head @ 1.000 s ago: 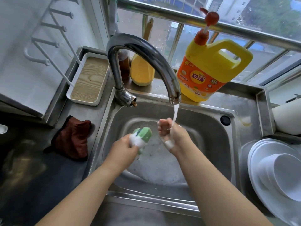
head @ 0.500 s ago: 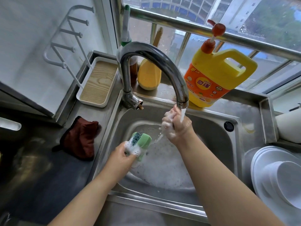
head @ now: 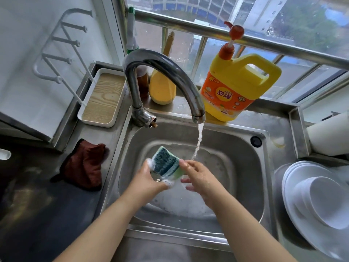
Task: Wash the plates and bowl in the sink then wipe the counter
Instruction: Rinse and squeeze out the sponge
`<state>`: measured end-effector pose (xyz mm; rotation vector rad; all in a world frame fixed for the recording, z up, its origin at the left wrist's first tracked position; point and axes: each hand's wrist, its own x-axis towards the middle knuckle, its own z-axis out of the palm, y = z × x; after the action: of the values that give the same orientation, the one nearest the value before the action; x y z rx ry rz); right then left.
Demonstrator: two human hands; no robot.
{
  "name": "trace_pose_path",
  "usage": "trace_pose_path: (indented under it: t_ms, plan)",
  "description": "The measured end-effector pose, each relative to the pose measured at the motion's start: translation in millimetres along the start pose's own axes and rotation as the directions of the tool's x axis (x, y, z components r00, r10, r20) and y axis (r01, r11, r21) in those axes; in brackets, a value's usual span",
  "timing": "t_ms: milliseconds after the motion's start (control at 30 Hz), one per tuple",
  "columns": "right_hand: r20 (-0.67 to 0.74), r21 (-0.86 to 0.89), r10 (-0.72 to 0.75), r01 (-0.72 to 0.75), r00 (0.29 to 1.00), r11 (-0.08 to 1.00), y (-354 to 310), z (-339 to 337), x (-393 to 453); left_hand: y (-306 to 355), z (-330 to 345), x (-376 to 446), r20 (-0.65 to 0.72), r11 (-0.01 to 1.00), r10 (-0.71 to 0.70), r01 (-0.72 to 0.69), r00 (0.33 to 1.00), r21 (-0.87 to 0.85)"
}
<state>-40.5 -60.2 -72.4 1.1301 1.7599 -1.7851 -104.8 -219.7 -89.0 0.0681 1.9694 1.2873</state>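
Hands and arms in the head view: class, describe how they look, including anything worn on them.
Both forearms are bare, with no sleeves, gloves, watch or rings visible. The left hand has white soap foam clinging to its fingers and near the palm. The right hand looks wet and glossy, with a little foam at its fingertips. No markings show on either arm.

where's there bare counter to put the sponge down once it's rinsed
Bare steel lies left of the sink, between the wooden tray and the brown cloth, and on the dark counter in front of that cloth. The right side is crowded with stacked plates and a bowl; the back ledge holds the detergent jug.
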Motion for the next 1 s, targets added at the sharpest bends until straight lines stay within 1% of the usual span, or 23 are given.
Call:
trace_pose_path:
  t_ms: [67, 167, 200, 233, 267, 333, 400, 467, 533, 633, 700, 833, 933, 1000]
  plan:
    - [-0.048, 0.040, -0.021, 0.023, 0.999, 0.999, 3.2, -3.6, -3.0, 1.0, 6.4, 5.1, 0.111, 0.999, -0.034, 0.036, 0.993, -0.015]
    - [-0.199, 0.057, -0.041, 0.053, 0.979, 0.997, 15.3, -18.4, -6.5, 6.1, 16.2, 13.4, 0.320, 0.988, -0.095, 0.129, 0.943, -0.087]
    - [-0.260, 0.051, -0.046, 0.061, 0.965, 0.997, 22.0, -25.4, -7.1, 10.3, 20.8, 16.0, 0.351, 0.978, -0.118, 0.169, 0.929, -0.119]
    - [-0.323, 0.048, -0.050, 0.070, 0.945, 0.996, 28.6, -32.9, -8.3, 15.0, 26.7, 19.4, 0.345, 0.971, -0.137, 0.195, 0.929, -0.140]
    - [-0.381, 0.055, -0.052, 0.079, 0.923, 0.995, 35.2, -41.3, -9.8, 19.7, 33.2, 23.7, 0.307, 0.972, -0.137, 0.188, 0.942, -0.143]
    - [-0.467, 0.109, -0.049, 0.113, 0.883, 0.988, 47.3, -58.3, -13.5, 34.0, 47.6, 29.2, 0.222, 0.986, -0.087, 0.116, 0.971, -0.121]
    - [-0.526, 0.167, -0.036, 0.144, 0.850, 0.975, 57.4, -72.4, -17.1, 50.8, 62.8, 32.9, 0.181, 0.984, -0.035, 0.066, 0.983, -0.167]
    - [-0.561, 0.198, -0.021, 0.159, 0.827, 0.967, 67.1, -81.7, -19.1, 66.8, 74.5, 34.8, 0.186, 0.966, 0.016, 0.033, 0.982, -0.258]
    - [-0.571, 0.213, -0.009, 0.159, 0.821, 0.964, 73.9, -86.3, -20.3, 79.0, 81.6, 36.1, 0.188, 0.948, 0.045, 0.017, 0.981, -0.318]
    - [-0.561, 0.229, -0.034, 0.194, 0.827, 0.954, 75.8, -84.7, -22.9, 88.8, 86.8, 39.3, 0.175, 0.922, 0.043, 0.028, 0.984, -0.385]
    - [-0.552, 0.231, -0.058, 0.219, 0.832, 0.948, 74.4, -81.1, -23.1, 97.2, 87.9, 42.2, 0.165, 0.873, 0.010, 0.072, 0.986, -0.482]
    - [-0.532, 0.230, -0.092, 0.248, 0.842, 0.941, 70.7, -76.6, -22.6, 115.9, 86.6, 44.3, 0.212, 0.698, -0.041, 0.180, 0.976, -0.693]
    - [-0.525, 0.239, -0.100, 0.259, 0.845, 0.936, 71.4, -75.9, -22.1, 128.4, 83.9, 42.7, 0.268, 0.548, -0.035, 0.243, 0.963, -0.801]
    - [-0.520, 0.236, -0.101, 0.256, 0.848, 0.937, 72.1, -75.5, -22.0, 134.3, 80.2, 39.9, 0.309, 0.473, -0.023, 0.283, 0.951, -0.834]
